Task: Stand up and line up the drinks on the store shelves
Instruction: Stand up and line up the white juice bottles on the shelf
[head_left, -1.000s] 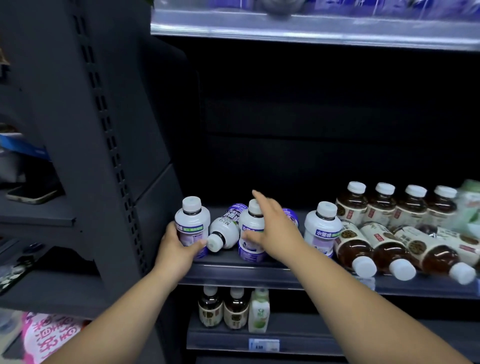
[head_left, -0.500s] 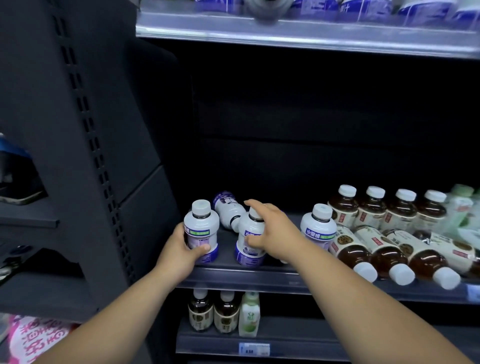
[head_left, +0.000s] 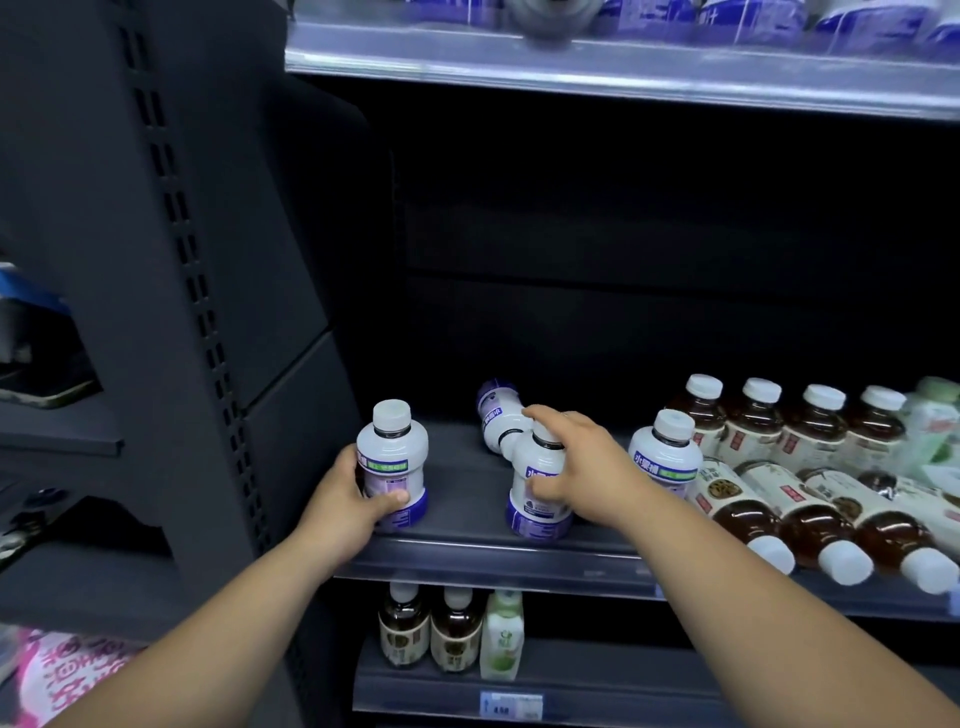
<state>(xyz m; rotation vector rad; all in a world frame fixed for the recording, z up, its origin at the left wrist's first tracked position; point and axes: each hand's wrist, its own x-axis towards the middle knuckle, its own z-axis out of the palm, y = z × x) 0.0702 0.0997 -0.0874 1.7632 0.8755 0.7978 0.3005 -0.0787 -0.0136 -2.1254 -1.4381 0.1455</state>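
Note:
On the dark middle shelf (head_left: 467, 558) my left hand (head_left: 345, 506) grips an upright white bottle with a purple base (head_left: 393, 465) at the shelf's left end. My right hand (head_left: 576, 470) holds a second upright white bottle (head_left: 537, 512), thumb on its front and fingers over its cap. Behind it one white bottle (head_left: 497, 418) lies on its side. A third upright white bottle (head_left: 667, 457) stands to the right of my right hand.
Brown tea bottles (head_left: 784, 431) stand in a row at the right, and several more lie fallen (head_left: 779, 519) in front of them, caps over the shelf edge. Three bottles (head_left: 452, 636) stand on the lower shelf. A dark upright post (head_left: 208, 338) bounds the left.
My left hand slid its bottle leftwards, away from the others. The lying bottle that leaned between the two upright ones now rests further back behind my right hand's bottle.

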